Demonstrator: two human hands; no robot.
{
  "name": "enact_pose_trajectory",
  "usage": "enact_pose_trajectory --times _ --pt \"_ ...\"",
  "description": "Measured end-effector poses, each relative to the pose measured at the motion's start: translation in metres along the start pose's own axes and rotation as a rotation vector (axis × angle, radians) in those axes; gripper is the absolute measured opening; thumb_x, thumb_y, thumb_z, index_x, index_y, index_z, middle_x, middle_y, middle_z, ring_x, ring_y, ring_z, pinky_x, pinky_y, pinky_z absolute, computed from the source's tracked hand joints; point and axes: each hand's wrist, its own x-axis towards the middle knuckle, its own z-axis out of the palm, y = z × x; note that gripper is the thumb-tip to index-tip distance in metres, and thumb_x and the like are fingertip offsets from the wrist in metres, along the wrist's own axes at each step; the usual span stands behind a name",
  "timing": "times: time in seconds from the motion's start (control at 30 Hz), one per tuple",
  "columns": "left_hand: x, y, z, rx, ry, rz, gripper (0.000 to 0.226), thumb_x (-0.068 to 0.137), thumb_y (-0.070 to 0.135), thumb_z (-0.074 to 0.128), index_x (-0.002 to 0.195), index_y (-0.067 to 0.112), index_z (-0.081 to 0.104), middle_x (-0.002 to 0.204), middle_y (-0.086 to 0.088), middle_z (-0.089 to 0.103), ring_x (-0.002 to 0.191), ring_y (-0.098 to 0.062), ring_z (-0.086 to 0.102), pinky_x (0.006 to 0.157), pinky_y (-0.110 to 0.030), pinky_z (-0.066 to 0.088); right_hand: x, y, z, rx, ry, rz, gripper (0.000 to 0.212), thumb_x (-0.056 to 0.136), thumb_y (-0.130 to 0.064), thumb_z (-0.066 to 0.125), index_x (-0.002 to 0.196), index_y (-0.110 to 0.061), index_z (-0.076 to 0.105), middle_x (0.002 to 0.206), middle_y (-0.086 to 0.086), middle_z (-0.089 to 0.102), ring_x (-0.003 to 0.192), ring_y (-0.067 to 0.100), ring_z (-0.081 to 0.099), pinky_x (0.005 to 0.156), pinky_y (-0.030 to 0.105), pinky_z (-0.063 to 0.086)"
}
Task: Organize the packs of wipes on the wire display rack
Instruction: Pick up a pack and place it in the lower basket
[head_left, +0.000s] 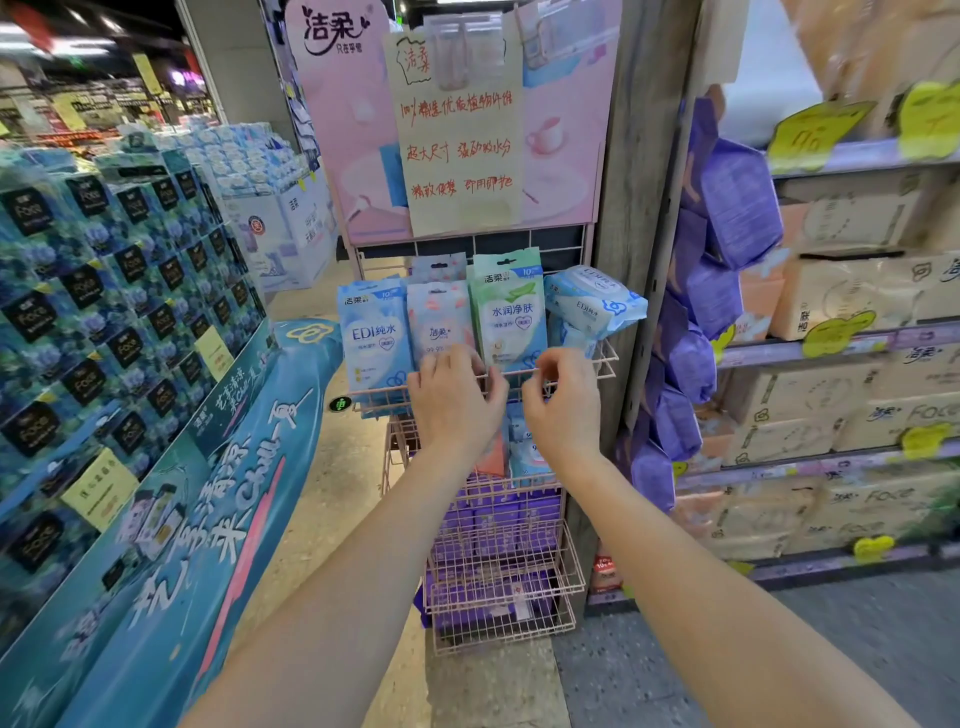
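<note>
A pink wire display rack (605, 361) stands ahead with several tiers. Its top basket holds a blue EDI wipes pack (375, 332), a pink-and-white pack (440, 319) and a green pack (511, 309), all upright. A white-blue pack (595, 301) lies tilted at the right end. My left hand (454, 397) rests at the basket's front wire, fingers touching the bottom of the pink-and-white pack. My right hand (563, 402) hovers beside it below the green pack, fingers curled and holding nothing that I can see. More packs (524, 452) on the tier below are partly hidden behind my hands.
Purple packs (498, 525) fill the rack's lower baskets. A tall blue stacked display (119, 322) stands at the left. Shelves of boxed tissue (841, 395) and hanging purple packs (727, 218) are on the right. A pink sign with a handwritten note (457, 135) tops the rack.
</note>
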Motion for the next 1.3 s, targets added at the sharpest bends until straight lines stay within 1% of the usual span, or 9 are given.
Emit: enact_pose_trajectory --times 0.23,0.4,0.47,0.6,0.73,0.93,1.03,1.2,1.3 --pt "-0.046 -0.051 0.031 0.011 -0.412 0.124 0.02 0.091 0.035 0.058 0.108 0.026 0.064 0.107 0.007 0.071 0.104 -0.025 0.057 0.091 -0.041 0.039 -0.046 0.032 0.024 -0.009 -0.407 0.237 0.026 0.088 -0.016 0.062 0.114 -0.014 0.067 0.105 0.0 0.071 0.099 0.02 0.065 0.086 0.032 0.05" --pt "-0.048 -0.067 0.048 0.092 -0.538 -0.102 0.043 0.092 0.047 0.055 0.125 0.021 0.063 0.12 -0.007 0.07 0.119 -0.034 0.058 0.104 -0.047 0.044 -0.054 0.046 0.035 -0.028 -0.573 0.386 0.042 0.093 -0.018 0.057 0.134 -0.013 0.064 0.123 0.008 0.074 0.113 0.025 0.069 0.094 0.03 0.052" --pt "-0.047 -0.069 0.056 0.078 -0.57 -0.196 0.045 0.092 0.05 0.056 0.125 0.021 0.065 0.119 -0.01 0.072 0.118 -0.038 0.061 0.102 -0.047 0.046 -0.055 0.051 0.04 -0.041 -0.595 0.41 0.044 0.093 -0.019 0.055 0.136 -0.014 0.063 0.12 0.013 0.074 0.111 0.032 0.068 0.091 0.038 0.056" --pt "-0.05 -0.083 0.075 0.01 -0.641 -0.316 0.031 0.093 0.047 0.059 0.099 0.017 0.061 0.098 -0.013 0.075 0.086 -0.036 0.066 0.079 -0.039 0.053 -0.057 0.062 0.053 -0.036 -0.644 0.483 0.043 0.093 -0.014 0.057 0.136 -0.014 0.062 0.113 0.015 0.073 0.1 0.035 0.068 0.079 0.034 0.054" --pt "-0.043 -0.087 0.093 -0.188 -0.67 -0.446 0.043 0.097 0.033 0.062 0.138 0.028 0.054 0.121 -0.006 0.071 0.092 -0.031 0.065 0.076 -0.034 0.048 -0.054 0.078 0.065 -0.027 -0.649 0.578 0.037 0.095 -0.026 0.066 0.13 -0.013 0.064 0.099 0.011 0.073 0.087 0.031 0.067 0.069 0.03 0.048" --pt "-0.03 -0.096 0.12 -0.165 -0.709 -0.483 0.043 0.099 0.03 0.063 0.14 0.019 0.053 0.127 -0.011 0.071 0.111 -0.036 0.068 0.084 -0.039 0.052 -0.05 0.098 0.084 -0.058 -0.658 0.604 0.038 0.096 -0.009 0.057 0.133 -0.013 0.063 0.122 0.016 0.071 0.111 0.037 0.066 0.093 0.045 0.055" --pt "-0.025 -0.097 0.133 -0.219 -0.739 -0.57 0.043 0.101 0.029 0.06 0.14 0.015 0.049 0.13 -0.012 0.069 0.113 -0.036 0.068 0.084 -0.037 0.052 -0.047 0.099 0.093 -0.079 -0.728 0.671 0.047 0.093 -0.006 0.055 0.138 -0.018 0.06 0.131 0.013 0.066 0.12 0.034 0.062 0.102 0.038 0.052" --pt "-0.02 -0.091 0.142 -0.218 -0.651 -0.616 0.033 0.098 0.037 0.064 0.123 0.015 0.063 0.115 -0.012 0.074 0.087 -0.027 0.063 0.072 -0.029 0.041 -0.049 0.095 0.103 -0.061 -0.711 0.739 0.043 0.091 -0.017 0.06 0.133 -0.028 0.061 0.123 0.011 0.068 0.117 0.035 0.061 0.102 0.046 0.052" --pt "-0.023 -0.092 0.139 -0.251 -0.613 -0.642 0.037 0.094 0.035 0.072 0.123 0.013 0.066 0.117 -0.011 0.074 0.104 -0.031 0.069 0.079 -0.031 0.047 -0.046 0.086 0.105 0.109 -0.614 0.78 0.036 0.092 -0.006 0.06 0.127 -0.015 0.06 0.114 0.009 0.072 0.11 0.033 0.067 0.1 0.046 0.054"
